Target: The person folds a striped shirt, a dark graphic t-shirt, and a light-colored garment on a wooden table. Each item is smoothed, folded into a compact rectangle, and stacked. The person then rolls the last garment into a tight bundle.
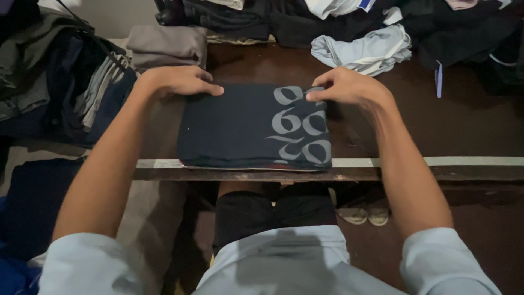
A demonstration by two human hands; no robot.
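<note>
Dark wooden table fills the frame, pale strip along its near edge. Heaped clothes run across 12 o'clock, more dark clothes piled at 9 to 10 o'clock, a folded grey piece at 11, a light blue striped garment at 1 o'clock. Folded dark shirt with grey print lies dead centre, near edge flush with the table lip, print toward 3 o'clock. Left hand rests on the shirt's far left corner, fingers held together and laid flat, thumb tucked under the edge as far as I can tell. Right hand at the far right corner, thumb and forefinger pinching the cloth, other fingers curled. Judgement: fold looks nearly square; to do it clean, keep both far corners level, pull the edge taut, press the crease flat so layers stay stacked. Sandals on the floor at 5 o'clock, under the table.
</note>
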